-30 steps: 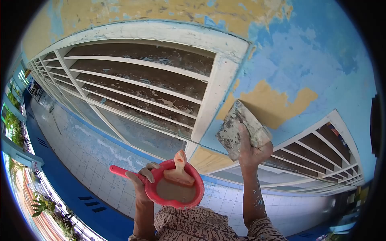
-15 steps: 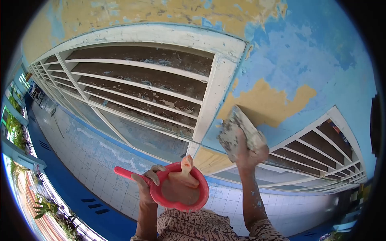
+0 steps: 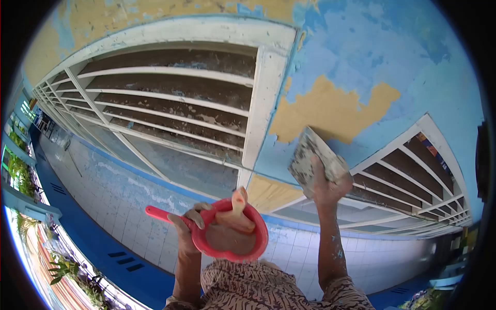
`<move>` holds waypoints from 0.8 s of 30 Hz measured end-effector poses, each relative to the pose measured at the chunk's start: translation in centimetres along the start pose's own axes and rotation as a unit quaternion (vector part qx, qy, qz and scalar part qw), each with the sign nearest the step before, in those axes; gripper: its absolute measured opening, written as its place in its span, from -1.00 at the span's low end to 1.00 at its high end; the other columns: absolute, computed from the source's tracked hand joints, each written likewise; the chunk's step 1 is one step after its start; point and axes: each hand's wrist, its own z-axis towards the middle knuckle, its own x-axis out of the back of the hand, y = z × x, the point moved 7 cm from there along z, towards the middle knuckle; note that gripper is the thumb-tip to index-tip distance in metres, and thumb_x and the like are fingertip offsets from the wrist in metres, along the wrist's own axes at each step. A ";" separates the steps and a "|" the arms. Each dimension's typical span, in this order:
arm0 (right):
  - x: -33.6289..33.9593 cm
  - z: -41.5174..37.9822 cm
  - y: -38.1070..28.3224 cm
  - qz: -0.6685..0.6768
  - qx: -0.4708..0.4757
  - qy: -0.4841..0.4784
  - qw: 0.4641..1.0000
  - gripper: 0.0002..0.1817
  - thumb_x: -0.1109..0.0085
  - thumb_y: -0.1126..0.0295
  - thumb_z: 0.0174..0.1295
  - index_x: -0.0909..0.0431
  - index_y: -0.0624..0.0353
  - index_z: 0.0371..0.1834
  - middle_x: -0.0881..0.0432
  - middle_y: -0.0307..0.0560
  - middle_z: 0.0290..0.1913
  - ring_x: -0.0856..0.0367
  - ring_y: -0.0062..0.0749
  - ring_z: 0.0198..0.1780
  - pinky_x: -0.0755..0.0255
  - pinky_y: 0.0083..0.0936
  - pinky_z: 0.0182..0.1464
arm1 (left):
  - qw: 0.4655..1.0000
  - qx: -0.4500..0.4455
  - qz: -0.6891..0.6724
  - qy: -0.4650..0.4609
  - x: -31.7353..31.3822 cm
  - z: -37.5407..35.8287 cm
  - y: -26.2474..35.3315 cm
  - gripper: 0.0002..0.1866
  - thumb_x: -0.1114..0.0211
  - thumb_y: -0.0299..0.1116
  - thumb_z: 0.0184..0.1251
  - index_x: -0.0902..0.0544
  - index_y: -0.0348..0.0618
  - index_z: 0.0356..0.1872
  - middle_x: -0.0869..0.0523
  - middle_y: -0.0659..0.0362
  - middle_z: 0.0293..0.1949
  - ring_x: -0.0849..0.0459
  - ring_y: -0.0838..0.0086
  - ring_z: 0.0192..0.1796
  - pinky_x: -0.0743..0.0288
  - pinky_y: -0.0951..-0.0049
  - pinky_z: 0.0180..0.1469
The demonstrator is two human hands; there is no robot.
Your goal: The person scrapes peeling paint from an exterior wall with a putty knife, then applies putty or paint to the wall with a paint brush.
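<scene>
My left hand [image 3: 190, 223] is closed round a red plastic dipper [image 3: 262, 243] where its handle meets the bowl. Inside lies a grey-brown paste [image 3: 230, 241]. A pale orange flat tool [image 3: 237, 212] with a narrow handle leans in the bowl, its wide end in the paste. My right hand [image 3: 330, 188] grips a rectangular putty trowel [image 3: 315, 157] crusted with grey-white patches. The trowel is tilted against or close to the wall, at the lower edge of a bare yellow patch [image 3: 325, 111]; contact is hard to make out.
Blue paint is peeling on the wall [image 3: 361, 51]. A white slatted window frame [image 3: 271, 77] stands to the left, and another slatted window [image 3: 408, 170] is at the right. Below run a tiled floor [image 3: 134, 222] and a blue strip [image 3: 98, 243]. Plants [image 3: 64, 268] line the far left.
The view has shifted, so the windows and yellow patch sit higher and further left. Relative to the wall, my right hand and trowel have moved down and right. My left hand still holds the dipper.
</scene>
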 end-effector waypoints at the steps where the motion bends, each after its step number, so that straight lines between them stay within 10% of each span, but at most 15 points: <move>1: -0.2 0.1 -0.2 0.003 0.009 0.005 1.000 -0.84 -0.37 0.66 0.11 -0.70 0.44 -0.23 -0.74 0.00 -0.32 -0.65 -0.50 -0.36 -0.47 -0.56 -0.26 | 1.000 -0.004 0.005 -0.008 0.0 0.2 -0.2 -0.16 0.43 0.41 0.42 -0.56 -0.10 -0.56 -0.61 0.04 -0.02 -0.52 0.25 0.07 -0.35 0.19 0.24; 24: -4.6 -1.7 -0.1 0.002 0.050 -0.011 0.999 -0.85 -0.34 0.67 0.15 -0.68 0.47 -0.20 -0.76 0.06 -0.26 -0.71 -0.42 -0.28 -0.56 -0.50 -0.19 | 0.996 -0.047 0.039 0.064 0.7 -2.8 1.8 -0.18 0.41 0.39 0.43 -0.54 -0.09 -0.58 -0.60 0.06 -0.02 -0.53 0.21 0.08 -0.33 0.17 0.29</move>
